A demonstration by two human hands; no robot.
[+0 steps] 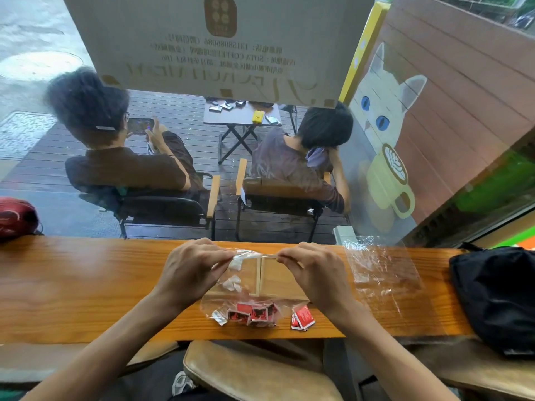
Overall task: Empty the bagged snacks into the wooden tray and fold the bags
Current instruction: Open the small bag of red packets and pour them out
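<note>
A: Entry, head view. Both hands raised over the long orange-brown wooden worktop [72,287]. Left hand [192,270] and right hand [312,273] each pinch the top edge of a clear plastic snack bag [246,302], one at either corner, with the edge stretched taut between them.

B: Grip state?

A: Thumb and fingers pressed together on the film, both sides. Other fingers curled in.

B: Contents?

A: Small red-and-black wrapped snacks [252,314] bunched in the bag's lower end, which rests on the worktop near its front edge. A few white pieces sit higher in the bag.

B: Tray?

A: Shallow pale wooden tray with a centre divider [262,274], behind the bag, seen through the film. Can't tell what is in it.

B: Anything else?

A: One loose red wrapped snack [302,318] just right of the bag. A crumpled clear plastic sheet [382,273] farther right, then a black fabric bag [495,296].
</note>
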